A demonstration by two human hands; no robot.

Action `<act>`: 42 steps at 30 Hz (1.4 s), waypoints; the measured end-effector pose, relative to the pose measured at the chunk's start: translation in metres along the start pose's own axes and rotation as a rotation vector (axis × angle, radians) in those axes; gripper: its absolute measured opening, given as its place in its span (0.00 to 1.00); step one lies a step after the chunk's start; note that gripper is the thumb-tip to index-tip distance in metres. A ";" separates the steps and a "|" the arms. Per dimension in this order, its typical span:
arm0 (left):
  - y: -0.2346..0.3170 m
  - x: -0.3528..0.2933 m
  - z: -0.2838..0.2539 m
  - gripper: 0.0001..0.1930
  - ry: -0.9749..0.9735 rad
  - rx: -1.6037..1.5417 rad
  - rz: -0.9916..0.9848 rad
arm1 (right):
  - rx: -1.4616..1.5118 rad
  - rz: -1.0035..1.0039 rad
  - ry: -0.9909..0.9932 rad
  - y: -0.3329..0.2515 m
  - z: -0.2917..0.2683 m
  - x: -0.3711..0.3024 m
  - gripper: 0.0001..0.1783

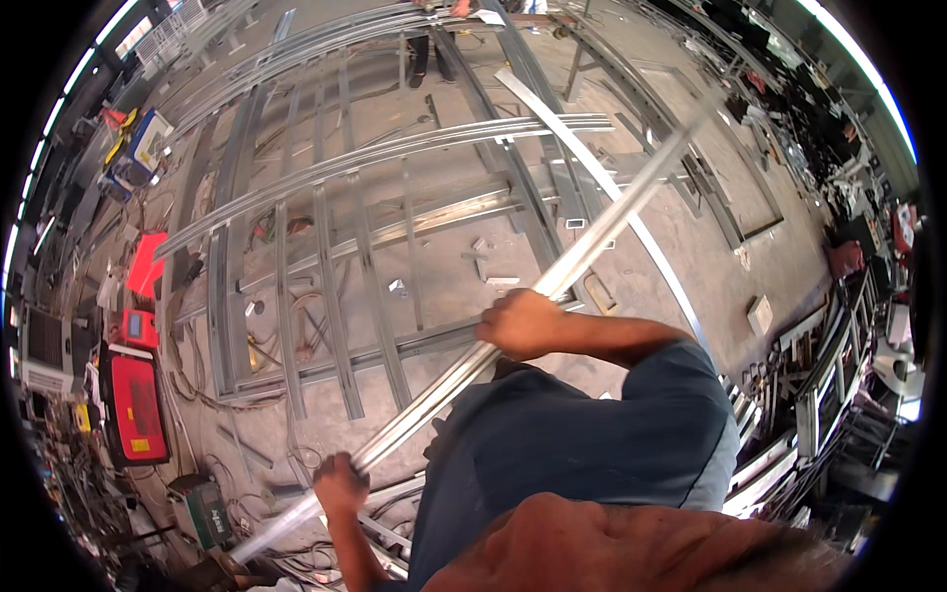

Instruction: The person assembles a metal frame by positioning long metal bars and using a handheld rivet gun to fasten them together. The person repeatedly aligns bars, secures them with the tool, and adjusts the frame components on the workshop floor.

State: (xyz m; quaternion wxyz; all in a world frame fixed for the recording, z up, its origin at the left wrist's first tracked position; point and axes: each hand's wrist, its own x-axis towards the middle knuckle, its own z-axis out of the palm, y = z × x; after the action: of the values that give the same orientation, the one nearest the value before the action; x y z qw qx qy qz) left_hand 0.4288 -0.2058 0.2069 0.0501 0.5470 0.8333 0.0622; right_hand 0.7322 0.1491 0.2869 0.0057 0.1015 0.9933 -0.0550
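Note:
A long, shiny metal bar (582,261) runs diagonally across the view, from the lower left to the upper right, in front of my body. My right hand (521,324) is closed round it near its middle. Farther down toward the lower-left end, my left hand (341,483) grips the same bar. Both ends look smeared by motion. Beyond my hands lies a large framework of metal profiles (350,296) with several crosspieces. A long bundle of profiles (380,148) rests across it. Under the bar's upper part passes a pale flat strip (646,232).
On the left stand a red case (138,407), a smaller red box (139,328) and a dark green machine (200,510) among cables. Metal stock (814,395) is stacked at the right. Another person's legs (430,59) show beyond the framework. Offcuts (502,280) litter the floor.

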 end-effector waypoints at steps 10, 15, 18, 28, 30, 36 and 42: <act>0.110 -0.201 0.047 0.15 -0.124 0.006 -0.678 | 0.078 -0.633 -0.020 -0.027 0.060 0.074 0.07; 0.190 -0.284 0.034 0.11 -0.056 0.141 -0.883 | 0.182 -0.873 -0.061 -0.090 0.102 0.074 0.08; 0.232 -0.320 0.022 0.11 -0.130 0.196 -1.043 | 0.249 -1.011 -0.101 -0.133 0.118 0.062 0.09; 0.223 -0.369 -0.023 0.14 -0.317 0.345 -1.193 | 0.376 -1.143 -0.133 -0.225 0.160 0.027 0.09; 0.233 -0.382 -0.019 0.15 -0.350 0.318 -1.245 | 0.399 -1.161 -0.152 -0.239 0.169 0.019 0.08; 0.221 -0.382 0.018 0.19 -0.471 0.120 -1.282 | 0.392 -1.014 -0.155 -0.223 0.220 0.041 0.07; 0.211 -0.286 0.094 0.04 -0.219 0.077 -1.107 | 0.234 -0.732 -0.076 -0.117 0.248 0.090 0.05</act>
State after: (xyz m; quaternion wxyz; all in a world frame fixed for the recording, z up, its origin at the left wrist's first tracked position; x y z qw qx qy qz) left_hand 0.7471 -0.3806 0.1517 0.1415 0.0333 0.9875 -0.0607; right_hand 0.6200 0.0257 0.0508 0.0108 -0.2618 0.9499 -0.1702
